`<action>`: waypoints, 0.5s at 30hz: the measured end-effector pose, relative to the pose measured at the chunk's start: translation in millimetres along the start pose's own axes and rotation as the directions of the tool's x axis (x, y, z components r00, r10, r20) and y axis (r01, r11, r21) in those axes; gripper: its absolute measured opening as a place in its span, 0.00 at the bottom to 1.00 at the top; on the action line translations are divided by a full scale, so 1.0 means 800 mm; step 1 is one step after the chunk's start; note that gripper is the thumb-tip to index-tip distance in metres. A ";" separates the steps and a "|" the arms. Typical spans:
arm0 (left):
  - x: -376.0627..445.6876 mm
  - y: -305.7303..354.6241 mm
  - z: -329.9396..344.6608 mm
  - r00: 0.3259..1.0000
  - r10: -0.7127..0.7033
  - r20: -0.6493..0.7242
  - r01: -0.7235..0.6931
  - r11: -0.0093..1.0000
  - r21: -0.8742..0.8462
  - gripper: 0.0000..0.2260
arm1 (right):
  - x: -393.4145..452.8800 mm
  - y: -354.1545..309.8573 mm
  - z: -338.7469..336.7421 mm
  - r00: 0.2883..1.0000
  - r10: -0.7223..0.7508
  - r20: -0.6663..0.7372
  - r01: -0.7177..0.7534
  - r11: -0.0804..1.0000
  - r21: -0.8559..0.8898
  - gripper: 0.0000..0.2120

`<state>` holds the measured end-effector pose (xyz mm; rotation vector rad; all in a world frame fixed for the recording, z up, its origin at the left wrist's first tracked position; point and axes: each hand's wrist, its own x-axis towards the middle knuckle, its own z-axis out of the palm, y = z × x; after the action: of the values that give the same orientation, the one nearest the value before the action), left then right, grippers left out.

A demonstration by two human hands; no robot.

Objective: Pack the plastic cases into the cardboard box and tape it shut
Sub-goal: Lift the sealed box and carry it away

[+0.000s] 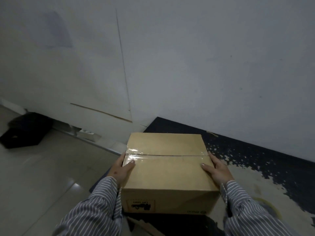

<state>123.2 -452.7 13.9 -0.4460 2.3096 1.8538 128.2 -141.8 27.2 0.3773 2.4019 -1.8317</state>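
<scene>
A brown cardboard box [167, 171] fills the lower middle of the head view, its top flaps closed. Clear tape [163, 155] runs along the seam across the top. My left hand [121, 169] grips the box's left side, thumb resting on the top near the tape. My right hand [217, 169] grips the right side, its thumb also on top. Both arms wear striped sleeves. The plastic cases are not visible; the inside of the box is hidden. A black printed label [140, 205] shows on the near face.
A white wall [187, 65] stands close behind the box. A worn black mat [255, 157] with flaking patches lies under and right of the box. Pale floor tiles [42, 176] spread to the left, with a dark object [25, 132] at the wall's base.
</scene>
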 end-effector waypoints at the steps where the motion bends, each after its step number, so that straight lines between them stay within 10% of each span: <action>1: -0.002 -0.003 -0.006 1.000 -0.006 -0.014 0.005 1.000 -0.026 0.22 | 0.002 -0.002 0.007 1.000 0.000 0.014 0.000 1.000 0.005 0.30; 15: -0.012 -0.043 -0.191 0.947 -0.089 -0.309 0.064 0.994 -0.090 0.23 | 0.050 -0.068 0.203 0.956 -0.045 0.289 0.042 0.999 0.017 0.30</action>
<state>154.1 -606.3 19.7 -0.8881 2.3714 1.9643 64.1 -305.8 24.3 0.0503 2.2177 -1.7755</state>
